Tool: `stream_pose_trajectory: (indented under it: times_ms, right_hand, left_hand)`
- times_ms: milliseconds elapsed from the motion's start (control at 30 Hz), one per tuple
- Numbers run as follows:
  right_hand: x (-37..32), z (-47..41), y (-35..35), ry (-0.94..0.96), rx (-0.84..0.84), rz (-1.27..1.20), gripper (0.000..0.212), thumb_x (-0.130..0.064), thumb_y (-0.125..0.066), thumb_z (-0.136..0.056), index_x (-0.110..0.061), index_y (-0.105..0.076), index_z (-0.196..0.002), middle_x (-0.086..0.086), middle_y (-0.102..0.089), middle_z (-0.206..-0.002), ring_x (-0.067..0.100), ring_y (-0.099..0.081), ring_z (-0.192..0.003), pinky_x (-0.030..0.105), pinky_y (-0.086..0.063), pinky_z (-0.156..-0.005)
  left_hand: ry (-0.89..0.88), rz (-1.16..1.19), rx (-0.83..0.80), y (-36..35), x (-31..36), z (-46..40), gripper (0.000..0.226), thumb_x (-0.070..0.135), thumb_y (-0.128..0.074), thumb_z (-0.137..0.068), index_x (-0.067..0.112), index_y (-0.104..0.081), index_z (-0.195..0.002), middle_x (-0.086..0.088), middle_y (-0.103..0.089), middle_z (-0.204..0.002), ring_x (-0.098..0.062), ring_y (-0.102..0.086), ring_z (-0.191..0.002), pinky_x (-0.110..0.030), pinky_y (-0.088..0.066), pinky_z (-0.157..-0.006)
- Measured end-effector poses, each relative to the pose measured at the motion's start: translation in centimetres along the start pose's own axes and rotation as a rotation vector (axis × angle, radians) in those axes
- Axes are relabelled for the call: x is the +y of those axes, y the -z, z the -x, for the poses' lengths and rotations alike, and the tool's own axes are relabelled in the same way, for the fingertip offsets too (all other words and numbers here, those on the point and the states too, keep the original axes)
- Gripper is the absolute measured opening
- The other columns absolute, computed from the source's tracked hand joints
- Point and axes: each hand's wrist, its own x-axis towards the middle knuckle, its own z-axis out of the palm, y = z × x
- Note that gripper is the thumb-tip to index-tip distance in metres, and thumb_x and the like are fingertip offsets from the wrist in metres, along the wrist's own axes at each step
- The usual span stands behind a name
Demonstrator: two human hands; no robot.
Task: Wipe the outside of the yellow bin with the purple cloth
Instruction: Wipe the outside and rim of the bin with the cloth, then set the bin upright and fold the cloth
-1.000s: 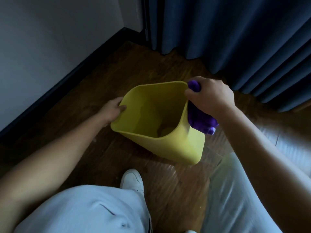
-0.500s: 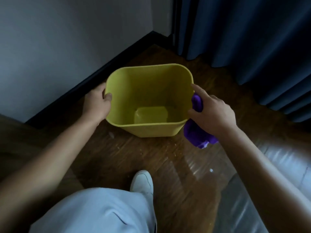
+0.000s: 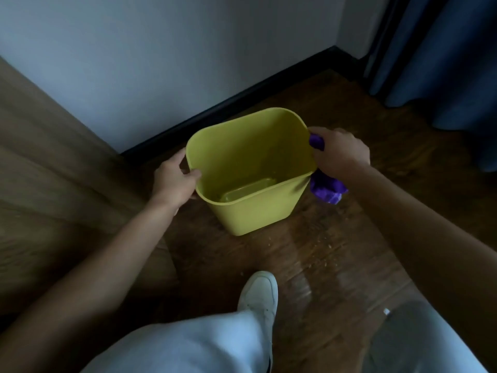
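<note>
The yellow bin [image 3: 258, 214] stands upright on the dark wooden floor, empty, its mouth facing up toward me. My left hand [image 3: 173, 179] grips its left rim, thumb hooked inside. My right hand [image 3: 340, 152] presses the purple cloth [image 3: 325, 188] against the outside of the bin's right wall, just below the rim. A fold of cloth shows above my fingers and a larger bunch hangs under my palm.
A white wall with a black skirting board [image 3: 242, 95] runs behind the bin. A wooden panel [image 3: 53, 170] stands at the left. Blue curtains [image 3: 441, 63] hang at the far right. My white shoe [image 3: 259, 294] and light trousers are below. Crumbs [image 3: 322, 254] dot the floor.
The bin went from tilted toward me to upright on the floor near the wall. My right hand with the cloth stayed on the bin's right side, and my view swung left.
</note>
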Motion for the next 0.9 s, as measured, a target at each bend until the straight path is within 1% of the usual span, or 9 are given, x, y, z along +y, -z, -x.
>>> stream_pose_trajectory:
  times_ms: [167, 267, 367, 467, 533, 633, 700, 800, 900]
  right_hand:
    - [-0.7, -0.1, -0.8, 0.071, 0.071, 0.026, 0.048, -0.034, -0.053, -0.100, -0.042, -0.046, -0.146, 0.012, -0.057, -0.124, 0.034, -0.064, -0.096, 0.039, -0.045, -0.070]
    - [-0.9, -0.3, -1.2, 0.094, 0.116, 0.038, 0.048, -0.031, -0.054, -0.100, -0.041, -0.047, -0.146, 0.012, -0.058, -0.124, 0.033, -0.064, -0.094, 0.037, -0.043, -0.068]
    - [-0.8, -0.2, -1.6, 0.117, 0.137, 0.056, 0.049, -0.032, -0.054, -0.100, -0.040, -0.046, -0.147, 0.013, -0.058, -0.127, 0.034, -0.066, -0.094, 0.035, -0.041, -0.066]
    - [-0.5, 0.0, -1.8, 0.135, 0.143, 0.072, 0.050, -0.033, -0.052, -0.101, -0.040, -0.043, -0.149, 0.014, -0.057, -0.130, 0.035, -0.067, -0.095, 0.035, -0.042, -0.065]
    - [-0.5, 0.2, -1.8, 0.150, 0.144, 0.069, 0.049, -0.035, -0.051, -0.101, -0.040, -0.043, -0.149, 0.014, -0.057, -0.131, 0.037, -0.067, -0.095, 0.036, -0.045, -0.066]
    - [-0.8, 0.5, -1.4, 0.165, 0.141, 0.080, 0.046, -0.037, -0.048, -0.103, -0.040, -0.044, -0.148, 0.015, -0.057, -0.130, 0.038, -0.067, -0.094, 0.037, -0.046, -0.066]
    - [-0.8, 0.7, -1.1, 0.168, 0.120, 0.064, 0.046, -0.039, -0.047, -0.103, -0.040, -0.042, -0.149, 0.015, -0.057, -0.131, 0.038, -0.066, -0.096, 0.039, -0.047, -0.068]
    - [-0.2, 1.1, 0.0, 0.082, 0.132, -0.034, 0.051, -0.042, -0.046, -0.104, -0.036, -0.032, -0.153, 0.015, -0.056, -0.136, 0.037, -0.066, -0.105, 0.047, -0.055, -0.077]
    - [0.8, 2.4, 2.6, -0.089, 0.233, -0.184, 0.054, -0.039, -0.053, -0.103, -0.024, -0.033, -0.151, 0.015, -0.058, -0.137, 0.035, -0.065, -0.111, 0.047, -0.054, -0.080]
  left_hand:
    - [0.049, 0.035, 0.019, -0.2, -1.5, 0.3, 0.068, 0.006, -0.066, -0.094, 0.035, -0.045, -0.152, -0.012, -0.066, -0.121, -0.027, -0.070, -0.099, -0.039, -0.065, -0.061]
    - [0.031, 0.009, 0.055, -0.4, -2.3, 1.2, 0.070, 0.011, -0.067, -0.095, 0.035, -0.039, -0.155, -0.012, -0.065, -0.131, -0.029, -0.067, -0.114, -0.050, -0.064, -0.077]
    - [-0.079, -0.123, 0.141, -0.8, -2.9, 2.3, 0.070, 0.019, -0.065, -0.097, 0.028, -0.032, -0.158, -0.018, -0.071, -0.118, -0.031, -0.069, -0.108, -0.053, -0.059, -0.091]
    - [-0.106, -0.089, 0.167, -1.1, -3.6, 2.6, 0.066, 0.027, -0.061, -0.099, 0.032, -0.032, -0.158, -0.016, -0.072, -0.108, -0.031, -0.072, -0.094, -0.053, -0.062, -0.080]
    - [-0.094, -0.090, 0.159, -1.3, -3.7, 2.7, 0.063, 0.027, -0.058, -0.102, 0.035, -0.031, -0.158, -0.008, -0.070, -0.105, -0.018, -0.071, -0.080, -0.050, -0.065, -0.071]
    - [-0.074, -0.088, 0.100, -0.9, -3.5, 2.6, 0.065, 0.030, -0.057, -0.103, 0.038, -0.026, -0.160, -0.012, -0.065, -0.123, -0.010, -0.066, -0.075, -0.049, -0.065, -0.064]
    - [-0.075, -0.117, 0.041, -0.3, -3.2, 2.5, 0.068, 0.038, -0.058, -0.102, 0.040, -0.023, -0.160, -0.012, -0.058, -0.138, -0.016, -0.069, -0.084, -0.049, -0.065, -0.067]
    - [-0.112, -0.221, 0.029, 1.1, -2.6, 2.5, 0.073, 0.058, -0.057, -0.095, 0.033, -0.030, -0.159, -0.007, -0.051, -0.152, -0.030, -0.061, -0.124, -0.055, -0.056, -0.095]
    - [-0.299, -0.195, 0.156, 1.7, -0.7, 3.4, 0.062, 0.049, -0.060, -0.096, 0.015, -0.049, -0.147, -0.005, -0.060, -0.140, -0.022, -0.062, -0.119, -0.052, -0.055, -0.096]
